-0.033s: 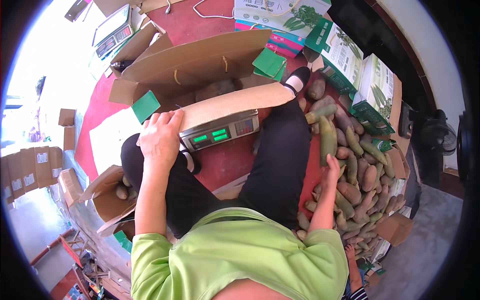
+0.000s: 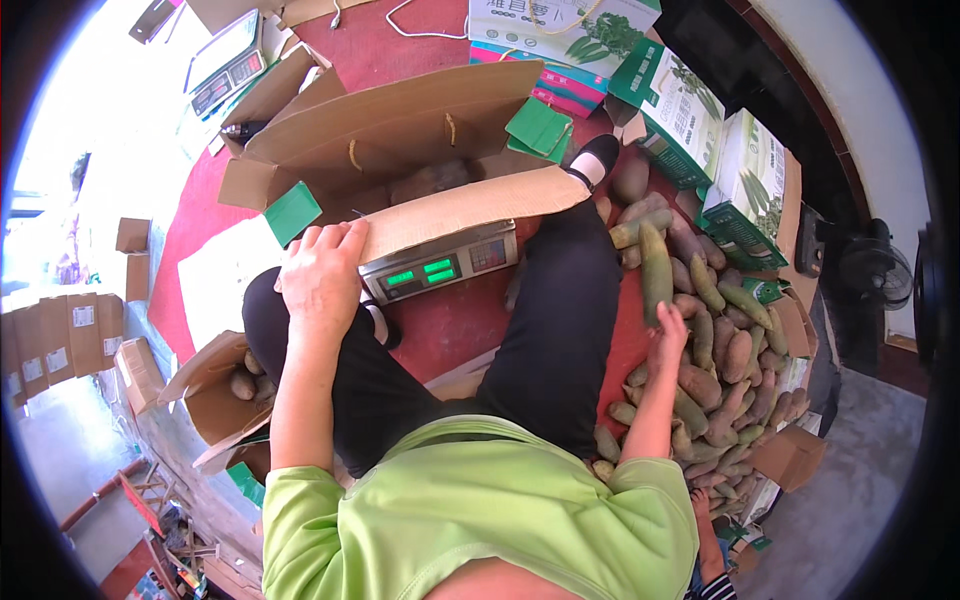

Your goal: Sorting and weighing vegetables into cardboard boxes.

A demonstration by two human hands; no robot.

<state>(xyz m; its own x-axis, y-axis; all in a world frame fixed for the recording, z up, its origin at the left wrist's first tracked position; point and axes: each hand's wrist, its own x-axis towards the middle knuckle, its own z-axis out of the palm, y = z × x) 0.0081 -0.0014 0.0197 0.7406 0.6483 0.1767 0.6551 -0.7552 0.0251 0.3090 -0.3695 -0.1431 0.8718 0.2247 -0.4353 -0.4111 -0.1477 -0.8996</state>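
My left hand [image 2: 322,268] grips the left end of a cardboard box flap [image 2: 460,215], fingers curled over its edge. The open carton [image 2: 390,125] sits on a digital scale [image 2: 438,265] with lit green displays, between my legs. Inside the carton, a few dark roots are partly hidden in shadow. On my right, my right hand [image 2: 668,338] is closed around the near end of a long green radish [image 2: 655,268], whose far end points away from me. Beside and under it spreads a heap of green and reddish-brown radishes [image 2: 725,360].
White-and-green printed boxes [image 2: 745,190] stand beyond the heap. Another scale [image 2: 228,70] is at the far left. An open carton holding roots [image 2: 215,400] lies by my left leg. A fan [image 2: 875,262] stands at the right. Someone's arm [image 2: 708,545] shows at the heap's near end.
My right hand has shifted slightly away from me, and the green radish has moved with it. My left hand stays on the flap.
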